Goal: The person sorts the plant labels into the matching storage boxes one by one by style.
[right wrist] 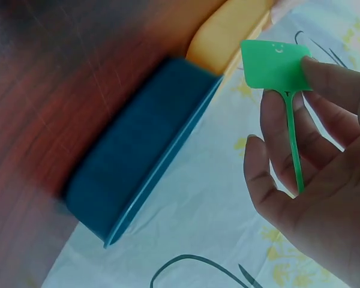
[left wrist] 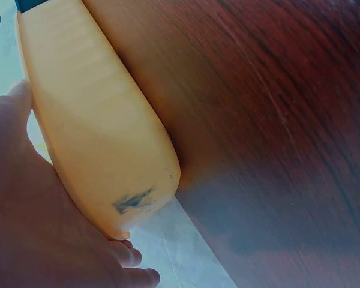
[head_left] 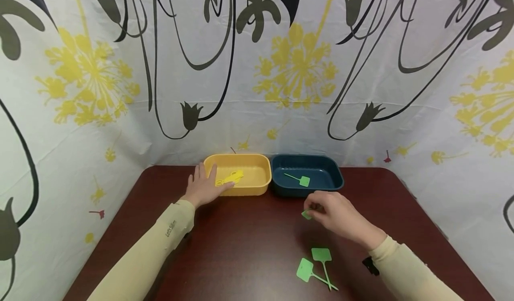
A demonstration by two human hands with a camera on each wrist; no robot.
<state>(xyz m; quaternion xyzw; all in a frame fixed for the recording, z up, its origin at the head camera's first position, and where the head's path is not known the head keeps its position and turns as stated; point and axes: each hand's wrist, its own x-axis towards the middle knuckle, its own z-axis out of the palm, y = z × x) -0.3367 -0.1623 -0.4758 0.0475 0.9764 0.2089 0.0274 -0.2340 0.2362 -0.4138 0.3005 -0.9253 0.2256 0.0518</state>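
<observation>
My left hand (head_left: 203, 186) rests, fingers spread, over the left rim of the yellow tray (head_left: 257, 171). Several yellow plastic pieces (head_left: 232, 177) lie inside that tray by the thumb. In the right wrist view, my right hand (right wrist: 330, 174) pinches a green plastic tag (right wrist: 270, 66) by its square head between thumb and fingers, its thin stalk running down towards the palm. In the head view this hand is just in front of the dark blue tray (head_left: 307, 193). One green tag (head_left: 304, 181) lies in the blue tray.
Two green tags (head_left: 305, 269) with crossed stalks lie on the dark wooden table (head_left: 241, 247), nearer to me than the right hand. The two trays stand side by side at the back edge, against a flower-printed cloth (head_left: 249, 127).
</observation>
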